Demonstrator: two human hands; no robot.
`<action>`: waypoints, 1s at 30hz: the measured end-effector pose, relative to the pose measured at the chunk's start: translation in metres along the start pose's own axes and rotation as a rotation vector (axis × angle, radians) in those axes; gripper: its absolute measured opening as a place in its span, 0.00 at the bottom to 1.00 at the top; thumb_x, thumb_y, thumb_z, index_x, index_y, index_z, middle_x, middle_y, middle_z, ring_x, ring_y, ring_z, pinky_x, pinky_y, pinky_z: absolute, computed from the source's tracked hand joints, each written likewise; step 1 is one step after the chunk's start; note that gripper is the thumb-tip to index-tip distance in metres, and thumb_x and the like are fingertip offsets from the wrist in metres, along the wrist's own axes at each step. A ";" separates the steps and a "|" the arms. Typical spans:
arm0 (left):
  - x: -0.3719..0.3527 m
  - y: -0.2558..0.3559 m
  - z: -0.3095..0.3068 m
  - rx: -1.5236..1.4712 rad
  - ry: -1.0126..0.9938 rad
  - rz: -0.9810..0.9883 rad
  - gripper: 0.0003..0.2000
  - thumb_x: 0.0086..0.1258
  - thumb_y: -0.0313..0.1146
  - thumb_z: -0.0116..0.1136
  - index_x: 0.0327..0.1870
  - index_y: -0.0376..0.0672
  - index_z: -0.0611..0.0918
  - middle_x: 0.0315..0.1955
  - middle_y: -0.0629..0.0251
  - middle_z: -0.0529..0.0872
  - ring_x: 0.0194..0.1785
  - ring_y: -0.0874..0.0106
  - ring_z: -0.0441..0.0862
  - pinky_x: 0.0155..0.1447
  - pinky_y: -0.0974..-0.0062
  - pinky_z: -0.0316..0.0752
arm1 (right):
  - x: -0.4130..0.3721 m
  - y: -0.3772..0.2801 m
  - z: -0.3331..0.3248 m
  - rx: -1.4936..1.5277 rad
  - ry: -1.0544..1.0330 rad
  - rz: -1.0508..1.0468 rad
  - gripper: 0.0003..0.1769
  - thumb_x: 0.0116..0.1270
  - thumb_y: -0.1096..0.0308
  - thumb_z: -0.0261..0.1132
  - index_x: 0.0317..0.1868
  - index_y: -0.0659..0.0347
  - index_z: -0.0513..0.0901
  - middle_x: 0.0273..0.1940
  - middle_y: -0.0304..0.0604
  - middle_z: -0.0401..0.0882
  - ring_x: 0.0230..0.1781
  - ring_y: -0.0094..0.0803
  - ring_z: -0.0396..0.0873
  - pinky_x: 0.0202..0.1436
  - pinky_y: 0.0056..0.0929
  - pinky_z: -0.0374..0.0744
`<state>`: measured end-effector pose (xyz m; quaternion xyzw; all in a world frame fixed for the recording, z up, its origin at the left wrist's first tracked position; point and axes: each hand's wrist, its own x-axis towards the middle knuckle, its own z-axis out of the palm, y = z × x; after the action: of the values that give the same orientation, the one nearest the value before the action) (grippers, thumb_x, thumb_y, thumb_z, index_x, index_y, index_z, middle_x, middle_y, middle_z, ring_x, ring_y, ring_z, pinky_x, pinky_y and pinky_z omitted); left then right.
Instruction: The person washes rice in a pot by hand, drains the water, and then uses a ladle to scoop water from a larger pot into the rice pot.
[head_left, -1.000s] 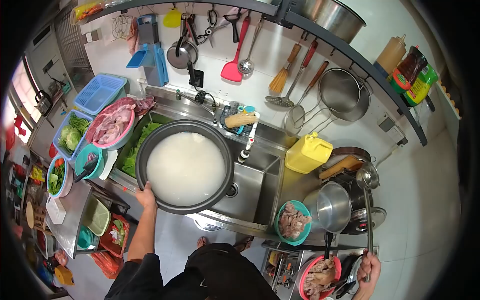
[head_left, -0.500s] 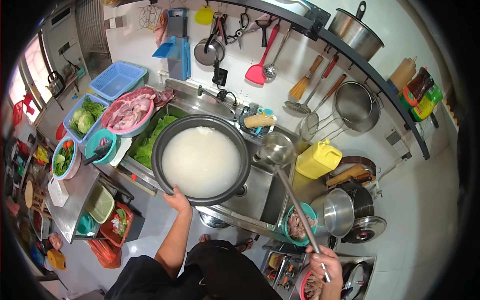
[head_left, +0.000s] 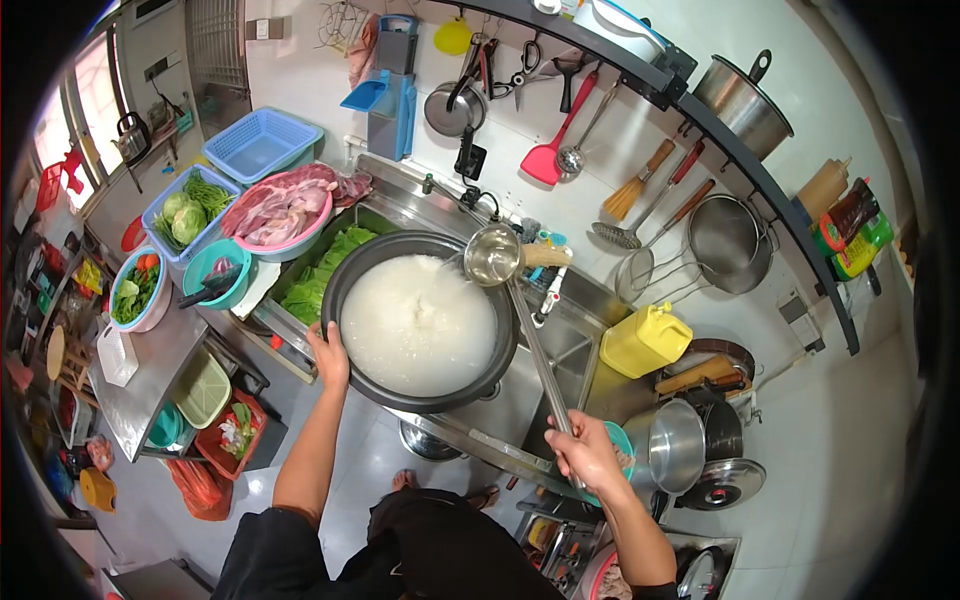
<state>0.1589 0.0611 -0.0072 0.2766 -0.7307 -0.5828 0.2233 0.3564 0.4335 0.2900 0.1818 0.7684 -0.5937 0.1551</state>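
white, milky water with rice fills the big black pot (head_left: 440,402), which sits over the steel sink (head_left: 572,338), right in front of the person. the left hand (head_left: 328,356) is closed on the near left edge of the pot, thumb on top of the rim and fingers under it. the right hand (head_left: 585,455) is low and to the right, wrapped tight round the end of the long handle of a metal ladle (head_left: 530,340). the handle runs in a straight line from that hand, up and to the left, away from the body. the cup of the ladle hangs at the far end, just above the far right edge of the pot, and it looks tipped toward the white water. a thin stream seems to fall from it and there is a small splash below, but this is hard to tell. so the pot lies up and to the left of the right hand, and the left hand is the nearer one, as it touches the pot. green leaves (head_left: 318,282) lie in the sink tray just to the left of the pot, and a pink bowl of raw meat (head_left: 280,212) stands beyond them. a yellow jug (head_left: 645,340) stands on the right side of the sink.
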 end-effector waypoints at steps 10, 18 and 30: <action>0.029 0.007 0.006 0.174 0.010 0.031 0.32 0.74 0.48 0.57 0.67 0.31 0.67 0.59 0.36 0.75 0.61 0.47 0.75 0.66 0.58 0.68 | 0.058 0.000 0.023 -0.849 0.258 -0.382 0.17 0.64 0.67 0.66 0.48 0.71 0.75 0.27 0.64 0.82 0.30 0.62 0.83 0.35 0.55 0.80; 0.033 0.015 -0.001 0.031 -0.164 -0.076 0.26 0.71 0.42 0.63 0.59 0.27 0.77 0.52 0.45 0.85 0.52 0.59 0.82 0.59 0.66 0.74 | 0.011 0.011 0.005 -1.033 0.252 -0.509 0.22 0.63 0.69 0.66 0.56 0.63 0.73 0.36 0.59 0.85 0.33 0.60 0.84 0.36 0.55 0.81; -0.028 -0.001 0.004 -0.134 0.048 -0.134 0.19 0.68 0.35 0.61 0.50 0.26 0.80 0.43 0.50 0.87 0.44 0.63 0.83 0.53 0.65 0.76 | -0.089 0.080 -0.083 0.112 0.264 -0.118 0.22 0.63 0.82 0.67 0.59 0.69 0.77 0.27 0.36 0.79 0.16 0.19 0.72 0.19 0.21 0.67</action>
<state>0.1775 0.0830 -0.0089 0.3232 -0.6644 -0.6372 0.2193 0.4707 0.5239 0.2830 0.2210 0.7570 -0.6149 0.0073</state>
